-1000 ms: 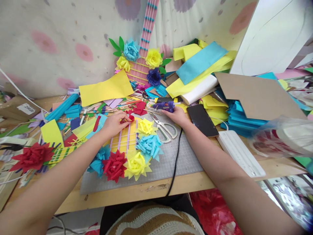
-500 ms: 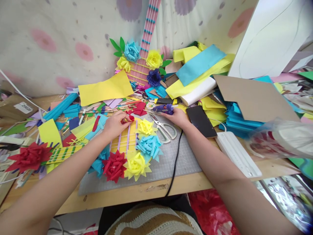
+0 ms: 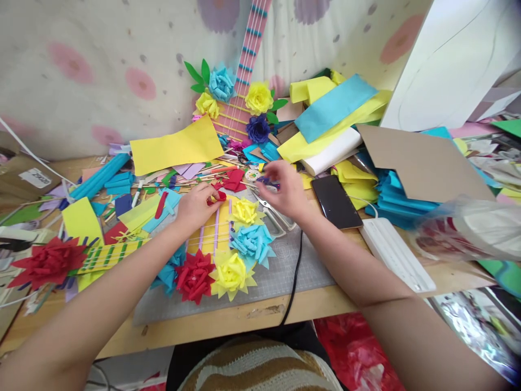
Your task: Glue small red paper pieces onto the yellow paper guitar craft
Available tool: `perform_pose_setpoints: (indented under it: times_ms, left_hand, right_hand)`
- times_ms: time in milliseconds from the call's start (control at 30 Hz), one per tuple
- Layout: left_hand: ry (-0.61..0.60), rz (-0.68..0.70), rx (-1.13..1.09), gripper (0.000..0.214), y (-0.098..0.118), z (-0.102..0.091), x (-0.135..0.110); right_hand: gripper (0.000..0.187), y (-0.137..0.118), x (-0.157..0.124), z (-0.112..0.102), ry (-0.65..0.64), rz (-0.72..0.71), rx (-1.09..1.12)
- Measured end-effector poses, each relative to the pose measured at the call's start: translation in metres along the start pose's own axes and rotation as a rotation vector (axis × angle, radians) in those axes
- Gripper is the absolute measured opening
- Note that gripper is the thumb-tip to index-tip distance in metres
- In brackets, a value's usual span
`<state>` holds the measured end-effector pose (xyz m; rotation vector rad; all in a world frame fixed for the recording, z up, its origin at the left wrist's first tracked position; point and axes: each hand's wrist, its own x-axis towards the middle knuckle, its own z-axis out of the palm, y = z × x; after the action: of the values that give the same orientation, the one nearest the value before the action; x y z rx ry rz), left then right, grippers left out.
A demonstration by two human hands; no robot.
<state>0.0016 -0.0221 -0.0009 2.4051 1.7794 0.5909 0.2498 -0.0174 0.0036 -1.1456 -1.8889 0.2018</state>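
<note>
My left hand [image 3: 197, 206] pinches a small red paper piece [image 3: 221, 196] at the top edge of a yellow paper guitar [image 3: 208, 231]. Red, yellow and light-blue paper flowers, one a red flower [image 3: 195, 277], ring the guitar's body. Above the scissors [image 3: 277, 217], my right hand [image 3: 287, 190] is raised with its fingers apart and nothing in them. Behind those fingers lies a purple glue gun [image 3: 272, 184], mostly hidden. The guitar rests on a grey cutting mat [image 3: 313, 269].
A pink paper guitar [image 3: 234, 117] leans on the curtain at the back. To the right are a black phone [image 3: 336, 202], a white power strip [image 3: 396, 255] and brown cardboard [image 3: 427, 163]. Paper scraps cover the left side. A black cord [image 3: 293, 277] crosses the mat.
My right hand has let go of the glue gun, lifted, and moved slightly left with its fingers opened. My left hand still holds the red paper piece, which looks more unrolled.
</note>
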Motion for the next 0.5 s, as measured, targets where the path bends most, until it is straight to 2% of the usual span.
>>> perform_pose_setpoints:
  times_ms: [67,167,267,367,500]
  left_hand:
    - [-0.005,-0.009,0.012,0.007,0.002,0.0,0.001]
    - [-0.018,-0.032,0.033,0.007,0.004,-0.001,0.001]
    - [-0.02,-0.068,0.042,0.009,0.007,-0.003,0.001]
    - [-0.007,-0.121,0.026,0.015,0.009,-0.004,0.001]
    - [-0.009,-0.171,0.007,0.02,0.01,-0.004,0.001]
  right_hand:
    - [0.037,-0.013,0.011,0.016,-0.249,-0.006,0.122]
    - [0.044,-0.022,0.031,0.038,-0.509,0.073,0.264]
    - [0.049,-0.023,0.049,0.051,-0.651,0.145,0.267]
    - [0.057,-0.027,0.058,0.056,-0.786,0.146,0.209]
    - [0.064,-0.035,0.061,0.059,-0.859,0.114,0.063]
